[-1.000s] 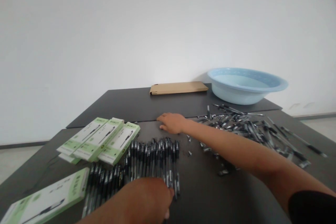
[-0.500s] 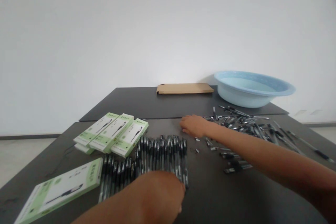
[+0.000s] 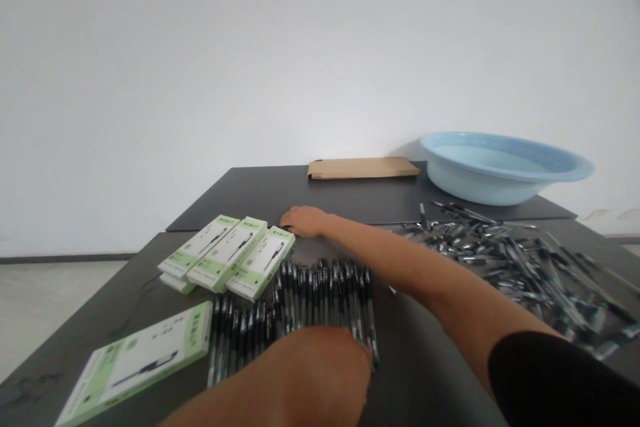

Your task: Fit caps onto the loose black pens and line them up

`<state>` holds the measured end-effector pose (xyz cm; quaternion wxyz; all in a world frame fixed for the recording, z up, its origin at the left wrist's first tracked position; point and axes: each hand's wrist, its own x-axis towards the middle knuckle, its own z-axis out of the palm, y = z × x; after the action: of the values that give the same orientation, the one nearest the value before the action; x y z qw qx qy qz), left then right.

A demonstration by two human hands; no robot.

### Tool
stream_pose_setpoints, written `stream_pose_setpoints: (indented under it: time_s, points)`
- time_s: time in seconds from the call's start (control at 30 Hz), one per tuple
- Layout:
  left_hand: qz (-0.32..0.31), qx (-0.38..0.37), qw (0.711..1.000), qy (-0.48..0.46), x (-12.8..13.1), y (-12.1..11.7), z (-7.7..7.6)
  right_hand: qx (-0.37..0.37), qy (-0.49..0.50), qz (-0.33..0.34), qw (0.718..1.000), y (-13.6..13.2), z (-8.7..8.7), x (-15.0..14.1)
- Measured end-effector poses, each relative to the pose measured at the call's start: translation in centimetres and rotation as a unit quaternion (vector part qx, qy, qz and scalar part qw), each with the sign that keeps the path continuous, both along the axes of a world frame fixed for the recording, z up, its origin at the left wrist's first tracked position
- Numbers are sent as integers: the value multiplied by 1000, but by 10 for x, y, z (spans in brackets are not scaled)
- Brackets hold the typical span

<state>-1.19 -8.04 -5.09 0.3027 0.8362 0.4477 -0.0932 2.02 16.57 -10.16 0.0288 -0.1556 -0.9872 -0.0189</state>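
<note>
My left hand [image 3: 323, 370] rests at the near end of a row of black pens [image 3: 320, 293] laid side by side. The back of the hand covers its fingers, so their grip is hidden. Stretched across to the far side of that row, my right hand [image 3: 303, 221] is low over the table with its fingers curled down beside the overlapping green-and-white pen boxes [image 3: 227, 250]. A small dark thing shows under its fingertips, too small to name. Another pen box [image 3: 143, 357] lies flat left of the row, its end by the pens.
Many loose pens and parts [image 3: 500, 247] are heaped on the right of the dark table [image 3: 260, 197]. A light blue basin [image 3: 480, 180] stands at the back right, beside a flat brown cardboard piece [image 3: 363, 168]. A white wall rises behind.
My right hand has moved left, from beside the loose pens to the far corner of the pen boxes. My left hand stays at the pen row. The view has turned slightly left.
</note>
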Motion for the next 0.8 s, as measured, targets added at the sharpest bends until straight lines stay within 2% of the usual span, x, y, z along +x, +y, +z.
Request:
stream_pose_setpoints:
  time_s: [0.1, 0.13, 0.23, 0.37, 0.47, 0.63, 0.73, 0.8]
  points:
    - [-32, 24, 998, 53, 10, -4, 31, 3, -6, 11, 1000, -4, -5, 26]
    - [-61, 20, 997, 52, 15, -5, 41, 5, -7, 11, 1000, -6, -5, 38]
    - [-82, 25, 993, 82, 26, -7, 55, 14, -9, -3, 1000, -15, -5, 79]
    - [-101, 55, 987, 117, 32, -7, 47, 13, -6, -38, 999, -32, -7, 142]
    - [-121, 46, 983, 131, 36, -6, 40, 5, 0, -56, 998, -45, -9, 186]
    - [-133, 39, 975, 176, 48, -7, 36, -4, 38, -103, 994, -70, -4, 245]
    - [-141, 29, 971, 191, 54, -6, 34, 4, 111, -169, 979, -89, 3, 270]
    - [-147, 44, 972, 179, 54, -4, 33, 4, 184, -227, 956, -103, 7, 284]
